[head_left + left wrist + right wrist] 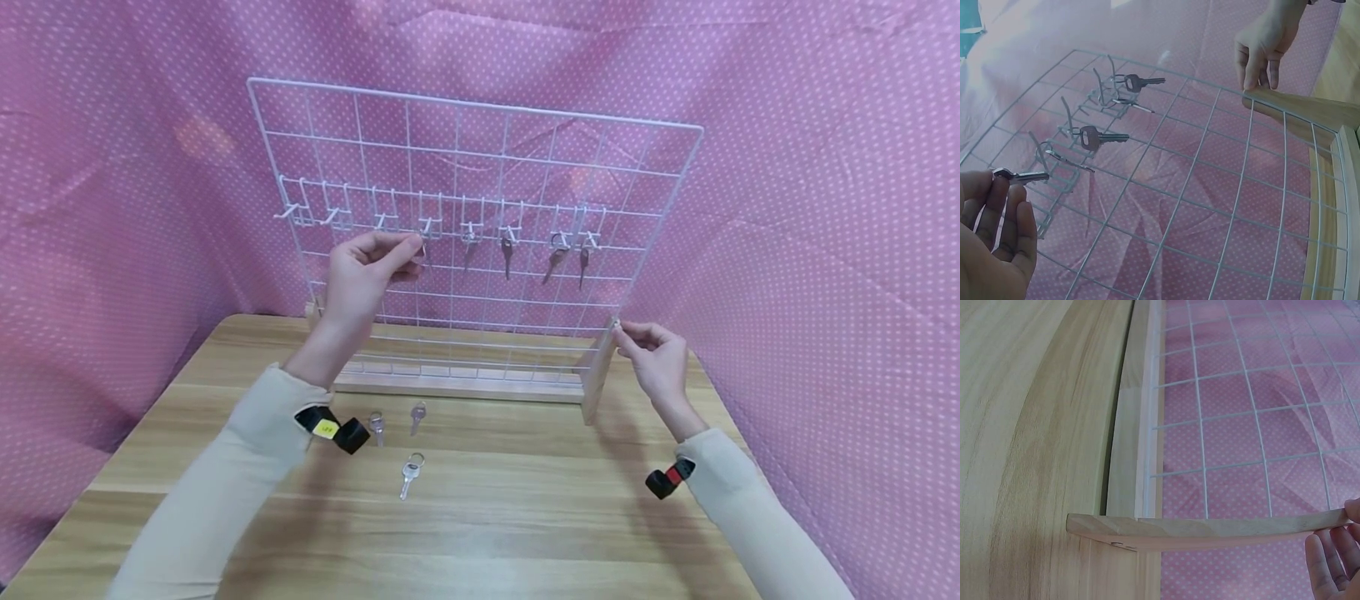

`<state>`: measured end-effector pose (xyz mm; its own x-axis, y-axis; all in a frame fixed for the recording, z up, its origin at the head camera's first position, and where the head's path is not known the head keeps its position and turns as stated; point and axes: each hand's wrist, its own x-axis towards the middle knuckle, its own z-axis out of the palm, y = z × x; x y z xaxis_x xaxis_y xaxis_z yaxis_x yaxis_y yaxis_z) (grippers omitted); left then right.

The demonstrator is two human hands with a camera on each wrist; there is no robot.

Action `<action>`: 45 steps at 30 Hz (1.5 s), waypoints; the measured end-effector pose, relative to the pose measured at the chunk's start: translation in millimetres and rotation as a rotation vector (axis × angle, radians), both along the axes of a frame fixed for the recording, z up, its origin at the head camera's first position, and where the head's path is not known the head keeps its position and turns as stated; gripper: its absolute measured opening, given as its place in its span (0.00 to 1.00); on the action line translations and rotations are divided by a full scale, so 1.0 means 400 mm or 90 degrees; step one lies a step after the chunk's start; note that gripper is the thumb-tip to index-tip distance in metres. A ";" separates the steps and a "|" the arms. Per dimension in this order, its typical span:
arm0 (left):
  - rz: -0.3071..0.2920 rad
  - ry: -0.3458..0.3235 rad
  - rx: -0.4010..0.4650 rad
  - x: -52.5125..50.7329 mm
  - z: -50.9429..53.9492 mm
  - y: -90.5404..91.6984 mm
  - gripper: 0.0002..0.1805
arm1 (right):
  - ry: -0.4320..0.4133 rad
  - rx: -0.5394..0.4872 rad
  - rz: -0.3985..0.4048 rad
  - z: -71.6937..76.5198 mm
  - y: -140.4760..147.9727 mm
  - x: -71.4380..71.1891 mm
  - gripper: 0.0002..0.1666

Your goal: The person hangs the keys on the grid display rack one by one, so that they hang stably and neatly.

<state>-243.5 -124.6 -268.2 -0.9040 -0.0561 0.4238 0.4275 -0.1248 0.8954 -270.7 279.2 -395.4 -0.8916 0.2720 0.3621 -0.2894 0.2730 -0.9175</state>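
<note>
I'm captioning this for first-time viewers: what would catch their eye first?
Probably the white wire grid rack, standing on the wooden table before pink polka-dot fabric. Four keys hang from hooks toward its right, while the left hand pinches another key. Three loose keys lie on the table.

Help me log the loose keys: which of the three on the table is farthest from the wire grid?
The front key, lowest in the head view. The back-left key and back-right key both lie closer to the wooden base.
</note>
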 end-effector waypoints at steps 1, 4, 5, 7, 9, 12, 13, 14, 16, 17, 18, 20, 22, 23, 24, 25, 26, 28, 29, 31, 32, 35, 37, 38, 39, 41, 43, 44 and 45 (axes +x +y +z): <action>-0.003 0.001 0.010 -0.004 0.001 0.002 0.04 | 0.000 -0.002 0.001 0.000 0.000 -0.001 0.16; -0.007 0.000 0.025 -0.013 0.001 0.006 0.06 | 0.000 -0.007 0.003 -0.002 -0.001 -0.001 0.16; -0.008 -0.002 0.027 -0.016 0.000 0.008 0.06 | 0.000 -0.007 0.003 -0.002 -0.001 0.000 0.16; -0.008 -0.007 0.028 -0.020 -0.003 0.010 0.08 | -0.001 -0.004 0.002 -0.001 -0.001 0.000 0.16; -0.006 -0.012 0.025 -0.024 -0.007 0.010 0.09 | -0.001 -0.002 0.001 0.000 -0.001 0.001 0.16; 0.001 -0.018 0.017 -0.028 -0.011 0.007 0.09 | -0.001 0.000 0.002 0.003 -0.001 0.001 0.17; 0.001 -0.021 0.013 -0.028 -0.013 0.005 0.07 | 0.000 -0.001 0.002 0.003 -0.001 0.001 0.17; 0.002 -0.024 0.007 -0.029 -0.017 0.002 0.05 | 0.000 -0.001 0.003 0.004 -0.001 0.001 0.17; 0.006 -0.036 -0.023 -0.026 -0.025 -0.004 0.01 | -0.001 -0.003 0.004 0.005 -0.001 0.002 0.17; 0.010 -0.045 -0.045 -0.023 -0.032 -0.008 0.02 | -0.002 -0.004 0.004 0.006 -0.001 0.002 0.17; 0.012 -0.055 -0.068 -0.019 -0.040 -0.012 0.05 | -0.003 -0.004 0.003 0.006 -0.001 0.003 0.17; 0.014 -0.074 -0.116 -0.011 -0.061 -0.023 0.11 | -0.005 -0.003 0.001 0.007 -0.002 0.004 0.17; 0.013 -0.089 -0.167 -0.003 -0.088 -0.035 0.16 | -0.003 -0.001 0.000 0.009 -0.002 0.004 0.17; 0.009 -0.094 -0.187 0.001 -0.103 -0.041 0.18 | -0.002 0.000 0.000 0.009 -0.002 0.003 0.17; 0.006 -0.100 -0.212 0.003 -0.119 -0.047 0.19 | -0.001 0.000 0.001 0.009 -0.003 0.002 0.17; 0.000 -0.103 -0.236 0.007 -0.137 -0.053 0.19 | 0.001 0.000 0.001 0.010 -0.003 0.001 0.17; -0.008 -0.109 -0.255 0.011 -0.155 -0.058 0.19 | 0.003 -0.001 0.003 0.010 -0.003 0.000 0.17; -0.023 -0.120 -0.295 0.022 -0.194 -0.068 0.19 | 0.004 -0.002 0.005 0.010 -0.003 -0.002 0.17; -0.034 -0.128 -0.309 0.027 -0.214 -0.072 0.18 | 0.002 -0.003 0.006 0.009 -0.003 -0.002 0.17; -0.055 -0.145 -0.330 0.041 -0.255 -0.077 0.18 | -0.002 -0.002 0.006 0.007 -0.002 -0.001 0.17; -0.063 -0.159 -0.335 0.049 -0.273 -0.079 0.18 | -0.006 -0.002 0.006 0.006 -0.002 0.000 0.17; -0.080 -0.194 -0.351 0.072 -0.325 -0.082 0.18 | -0.015 0.002 0.003 0.004 0.001 0.003 0.18; -0.088 -0.214 -0.363 0.086 -0.356 -0.084 0.18 | -0.016 0.005 0.001 0.005 0.001 0.004 0.18; -0.091 -0.222 -0.366 0.091 -0.371 -0.086 0.18 | -0.015 0.006 0.000 0.005 0.001 0.004 0.17; -0.095 -0.226 -0.374 0.095 -0.387 -0.087 0.17 | -0.013 0.007 0.000 0.006 0.000 0.004 0.17; -0.106 -0.232 -0.386 0.104 -0.416 -0.090 0.17 | -0.010 0.007 -0.001 0.006 0.000 0.004 0.17; -0.110 -0.240 -0.399 0.111 -0.444 -0.091 0.16 | -0.009 0.005 -0.001 0.006 0.000 0.004 0.17; -0.108 -0.247 -0.405 0.115 -0.459 -0.091 0.14 | -0.008 0.004 -0.001 0.006 -0.001 0.004 0.17; -0.108 -0.258 -0.408 0.119 -0.472 -0.092 0.14 | -0.009 0.003 -0.002 0.005 0.000 0.004 0.17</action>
<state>-196.0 -161.2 -457.1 -0.9697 0.2411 -0.0386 0.0727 0.4362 0.8969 -269.3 279.0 -393.2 -0.8955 0.2733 0.3512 -0.2758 0.2784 -0.9200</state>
